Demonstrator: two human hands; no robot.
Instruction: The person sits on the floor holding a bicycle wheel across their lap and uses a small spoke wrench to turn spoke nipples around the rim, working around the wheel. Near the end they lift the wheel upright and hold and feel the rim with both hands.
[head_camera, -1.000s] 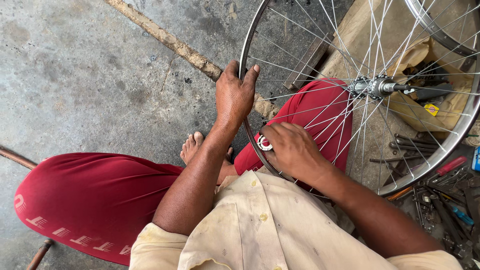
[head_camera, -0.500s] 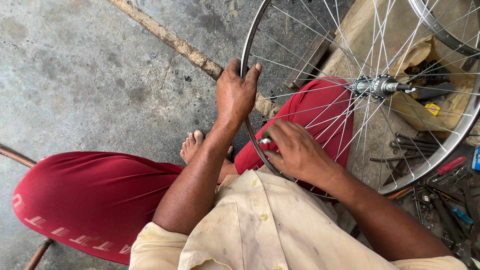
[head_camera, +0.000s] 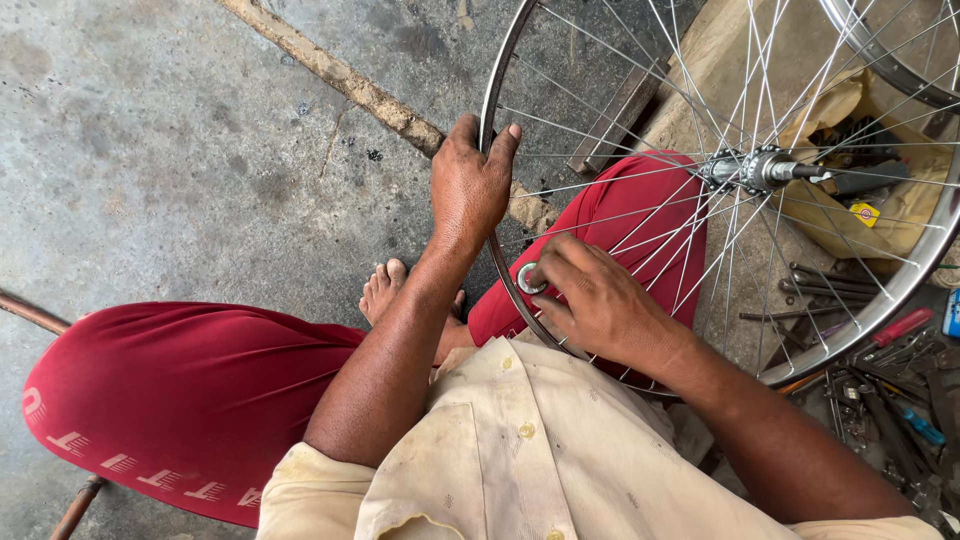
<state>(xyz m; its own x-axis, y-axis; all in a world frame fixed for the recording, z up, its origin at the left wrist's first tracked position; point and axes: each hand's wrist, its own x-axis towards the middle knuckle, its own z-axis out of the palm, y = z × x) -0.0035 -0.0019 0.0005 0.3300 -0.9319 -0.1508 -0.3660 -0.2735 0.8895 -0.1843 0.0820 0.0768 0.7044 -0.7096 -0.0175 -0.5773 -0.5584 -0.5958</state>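
**spokes_n_rust:** So where's everything relative to the bicycle wheel (head_camera: 720, 190)? The left hand (head_camera: 470, 185) is wrapped around the rim's far-left edge, same grip as a second ago.

**truing_tom:** Yep, and the right hand (head_camera: 600, 305) has crept a bit along the rim's near side, fingers pinched on a small round tool (head_camera: 531, 278), probably a spoke key, hard to tell. Wheel's leaning on the red-trousered knee (head_camera: 640, 215). He's likely on to the next spoke.

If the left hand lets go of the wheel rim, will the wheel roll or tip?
Probably it tips: the wheel stands on edge, steadied by the left hand and right hand. Round, it may roll. Thin spokes suggest lightness.
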